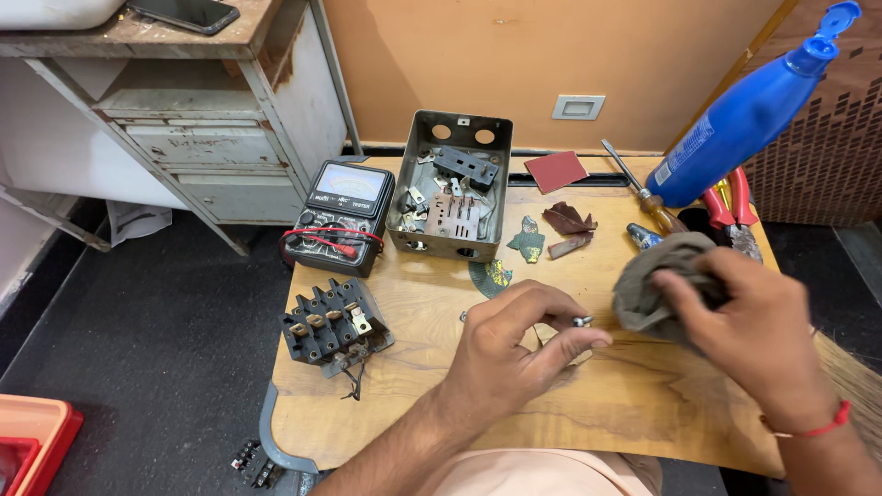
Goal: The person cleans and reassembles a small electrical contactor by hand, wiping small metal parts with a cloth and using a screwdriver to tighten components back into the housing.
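My left hand (514, 344) hovers over the low wooden table (413, 404) and pinches a small metal screw (582, 321) between thumb and fingers. Just right of it, my right hand (758, 321) grips a bunched grey rag (652, 280), held close to the screw. A black terminal block (333, 323) with metal contacts lies on the table to the left of my left hand. Behind it rests a black analogue multimeter (342, 216) with red leads.
An open grey metal box (450, 188) holding loose parts stands at the table's back. Sandpaper pieces (557, 171), a screwdriver (638, 188), red-handled pliers (735, 207) and a blue bottle (749, 115) lie at back right. A grey metal cabinet (202, 119) stands at left.
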